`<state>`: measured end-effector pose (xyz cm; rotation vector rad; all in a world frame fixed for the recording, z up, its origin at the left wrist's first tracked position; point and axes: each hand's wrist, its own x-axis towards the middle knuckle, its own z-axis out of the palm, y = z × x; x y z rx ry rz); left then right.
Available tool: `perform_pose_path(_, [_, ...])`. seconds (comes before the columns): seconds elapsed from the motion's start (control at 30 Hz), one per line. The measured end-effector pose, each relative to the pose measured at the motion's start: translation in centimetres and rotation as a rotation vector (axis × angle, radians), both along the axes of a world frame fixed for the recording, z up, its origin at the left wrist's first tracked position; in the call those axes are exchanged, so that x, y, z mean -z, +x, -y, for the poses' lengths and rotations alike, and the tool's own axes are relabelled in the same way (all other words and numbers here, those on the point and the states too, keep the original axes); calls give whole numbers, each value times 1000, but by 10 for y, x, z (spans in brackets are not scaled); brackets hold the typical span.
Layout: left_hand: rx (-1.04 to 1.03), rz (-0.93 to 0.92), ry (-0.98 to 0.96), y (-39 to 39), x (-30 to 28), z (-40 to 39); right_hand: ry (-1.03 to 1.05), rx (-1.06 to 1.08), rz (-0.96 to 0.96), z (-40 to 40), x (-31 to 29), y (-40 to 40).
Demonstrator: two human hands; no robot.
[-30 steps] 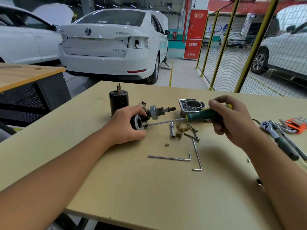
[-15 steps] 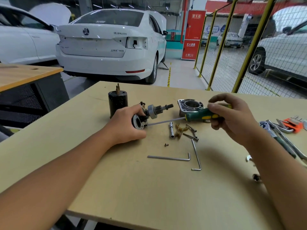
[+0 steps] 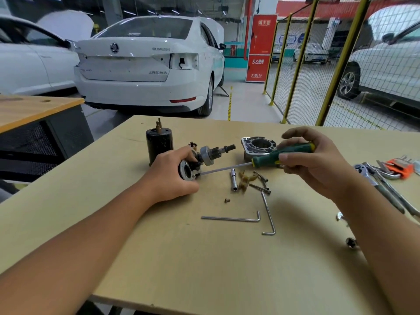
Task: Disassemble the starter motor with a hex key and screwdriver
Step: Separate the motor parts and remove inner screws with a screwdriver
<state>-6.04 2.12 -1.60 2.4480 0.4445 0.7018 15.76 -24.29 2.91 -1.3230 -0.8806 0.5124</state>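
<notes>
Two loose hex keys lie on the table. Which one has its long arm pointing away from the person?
The right hex key: its long arm runs up toward the bolts. The left hex key lies crosswise.

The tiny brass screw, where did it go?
In the head view the tiny brass screw lies loose on the table, just right of the left hand and above the long hex key.

head view | looks forward and down | close over table (image 3: 159, 258)
</notes>
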Motion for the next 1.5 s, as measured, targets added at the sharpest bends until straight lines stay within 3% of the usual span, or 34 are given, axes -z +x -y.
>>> perform_pose_path(0.13, [-2,-1,6,0,-1,1,-160,159,158,-1,-2,0])
perform_pose_path(0.33, [-7,-7,2,0,-2,1,6,-33,0,3,-3,3])
perform_pose_path(0.47, [-7,-13,6,0,-3,2,-159,134,121,0,-3,2])
perform_pose_path(0.67, [-9,-14,17,0,-3,3,-46,-47,46,7,-3,7])
perform_pose_path(0.83, [-19,-9,15,2,-2,2,-243,116,161,3,-2,8])
perform_pose_path(0.97, [-28,8,8,3,0,1,-128,-59,34,9,4,14])
perform_pose_path(1.03, [-35,17,12,5,0,0,-116,-21,16,5,7,13])
perform_pose_path(1.17, [-33,6,33,5,2,-1,-308,62,120,3,9,13])
perform_pose_path(1.37, [-21,-27,77,6,1,-2,-24,-45,-67,2,9,13])
perform_pose_path(1.5, [-27,-23,81,5,1,0,-180,117,44,-1,5,9])
